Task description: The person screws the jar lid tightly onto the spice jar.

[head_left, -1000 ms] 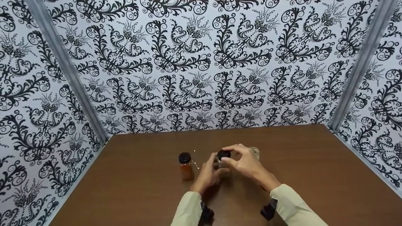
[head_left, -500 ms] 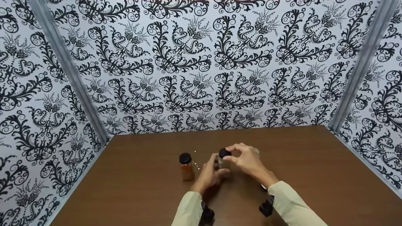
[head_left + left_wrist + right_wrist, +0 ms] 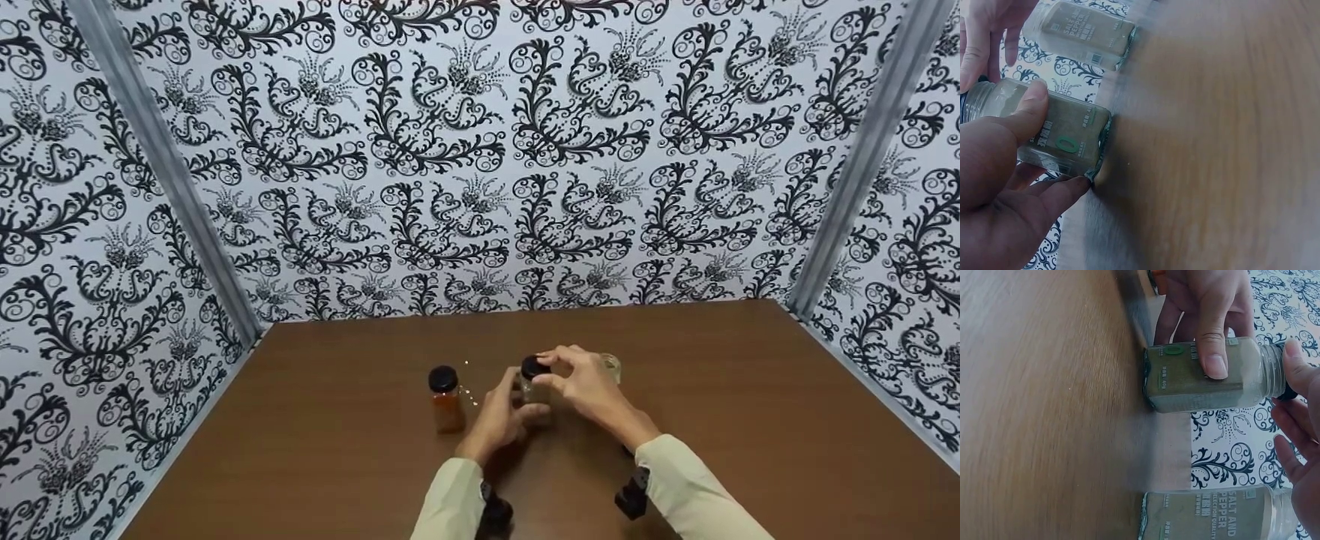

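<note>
My left hand (image 3: 501, 416) grips a clear glass spice jar (image 3: 1067, 129) of greenish-brown powder, thumb across its front. The jar stands upright on the table. Its black cap (image 3: 534, 366) sits at the jar's neck, pinched between the thumb and fingers of my right hand (image 3: 589, 386). Glass threads show below the cap in the right wrist view. A second powder jar (image 3: 1213, 517), labelled salt and pepper, stands beside it, partly hidden behind my right hand in the head view; its top is cut off or covered. Left of my left hand stands a black-capped jar (image 3: 448, 409) with orange-red contents.
Small bright specks (image 3: 468, 394) show on the brown table (image 3: 337, 450) between the orange-red jar and my left hand. Patterned black-and-white walls (image 3: 465, 150) enclose the back and sides. A small dark object by my right wrist is mostly hidden.
My right hand's fingers have shifted slightly about the cap, and its wrist has moved a little left. My left hand and the jars stay nearly in place.
</note>
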Tool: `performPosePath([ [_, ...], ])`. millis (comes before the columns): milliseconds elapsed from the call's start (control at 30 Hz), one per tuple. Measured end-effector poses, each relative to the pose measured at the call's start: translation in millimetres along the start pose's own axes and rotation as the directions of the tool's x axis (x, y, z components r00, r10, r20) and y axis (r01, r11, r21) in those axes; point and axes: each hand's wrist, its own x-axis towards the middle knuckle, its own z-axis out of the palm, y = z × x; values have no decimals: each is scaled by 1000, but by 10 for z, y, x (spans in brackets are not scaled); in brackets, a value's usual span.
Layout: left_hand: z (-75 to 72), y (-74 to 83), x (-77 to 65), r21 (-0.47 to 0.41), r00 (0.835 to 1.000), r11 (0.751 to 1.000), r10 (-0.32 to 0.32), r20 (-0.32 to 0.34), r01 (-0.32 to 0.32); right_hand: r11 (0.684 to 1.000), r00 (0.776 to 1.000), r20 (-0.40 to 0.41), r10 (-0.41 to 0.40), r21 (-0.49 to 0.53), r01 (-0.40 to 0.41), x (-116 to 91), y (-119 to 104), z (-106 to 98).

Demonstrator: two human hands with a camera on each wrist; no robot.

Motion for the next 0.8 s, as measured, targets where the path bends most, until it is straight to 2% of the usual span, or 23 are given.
performPosePath([
  [433,-11,41,1,5,1000,1000,4,8,-4,1000,999,40,0,-3,0,1,-1,-2],
  [800,-3,18,0,24,1000,1000,8,-3,-8,1000,999,27,-23,-4,23,-8,9,20],
])
